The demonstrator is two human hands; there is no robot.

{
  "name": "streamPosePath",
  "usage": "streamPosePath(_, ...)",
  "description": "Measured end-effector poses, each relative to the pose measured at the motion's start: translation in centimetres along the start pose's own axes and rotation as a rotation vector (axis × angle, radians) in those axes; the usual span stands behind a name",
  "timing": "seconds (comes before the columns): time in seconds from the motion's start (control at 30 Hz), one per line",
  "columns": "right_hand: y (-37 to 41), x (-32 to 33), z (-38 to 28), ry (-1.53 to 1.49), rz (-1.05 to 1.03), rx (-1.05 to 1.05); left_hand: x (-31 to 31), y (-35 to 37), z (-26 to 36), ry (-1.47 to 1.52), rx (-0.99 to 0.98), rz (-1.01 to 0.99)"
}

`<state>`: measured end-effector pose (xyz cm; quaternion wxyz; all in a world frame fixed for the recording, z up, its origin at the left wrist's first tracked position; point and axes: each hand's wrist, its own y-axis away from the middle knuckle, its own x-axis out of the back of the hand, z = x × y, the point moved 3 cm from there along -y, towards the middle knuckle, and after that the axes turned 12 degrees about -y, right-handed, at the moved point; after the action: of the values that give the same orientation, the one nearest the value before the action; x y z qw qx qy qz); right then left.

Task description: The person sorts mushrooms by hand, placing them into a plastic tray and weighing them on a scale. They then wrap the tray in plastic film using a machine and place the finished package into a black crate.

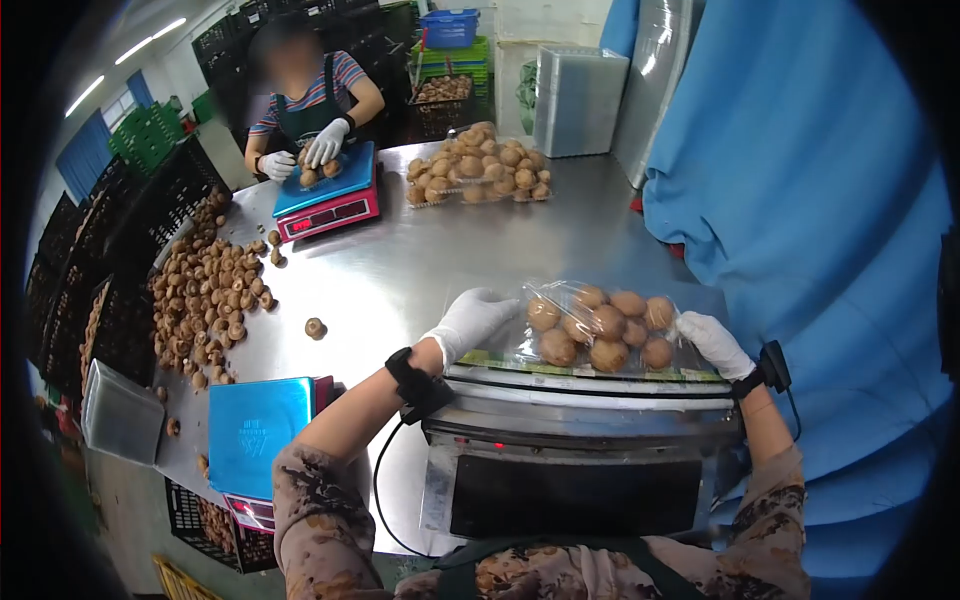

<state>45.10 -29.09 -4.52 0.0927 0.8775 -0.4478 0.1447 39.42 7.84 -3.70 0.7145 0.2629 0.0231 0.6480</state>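
Observation:
A clear plastic tray of brown mushrooms, with shiny plastic film over it, sits at the back edge of a film-wrapping machine. My left hand, in a white glove, is closed on the film at the left of the tray. At the tray's right end, my right hand, also gloved in white, has its fingers closed on the film edge. The fingertips of both hands are partly hidden by the film. Dark bands with small boxes sit on both wrists.
Packed mushroom trays are piled at the table's far side. A co-worker handles mushrooms on a scale. Loose mushrooms heap at left, near a second blue scale. A blue curtain hangs close on the right.

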Motion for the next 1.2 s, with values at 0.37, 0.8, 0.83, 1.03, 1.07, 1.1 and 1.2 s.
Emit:
streamPosePath(0.37,1.7,-2.2,0.3,-0.348,0.28,-0.295,1.0,-1.1,-3.2,-0.468,-0.166,0.3)
streamPosePath(0.8,7.2,-6.2,-7.3,-0.284,0.604,-0.005,-2.5,6.7,-1.0,0.233,0.009,0.013)
streamPosePath(0.83,10.0,-7.5,-8.9,-0.656,0.655,-0.282,-3.3,9.9,-1.1,0.211,0.008,0.049)
streamPosePath(1.03,20.4,-14.5,-1.9,-0.673,0.548,-0.618,-7.7,18.4,-8.8,0.33,0.361,-0.019)
streamPosePath(1.07,20.6,-15.0,-1.1,-0.632,0.517,-0.581,-8.1,18.5,-9.8,0.247,0.305,0.018)
streamPosePath(1.1,20.5,-15.4,-0.4,-0.483,0.542,-0.471,-8.4,18.3,-10.2,0.201,0.19,0.079)
streamPosePath(1.2,19.8,-16.0,-0.1,-0.13,0.672,-0.325,-9.3,17.7,-11.1,0.087,-0.048,0.251)
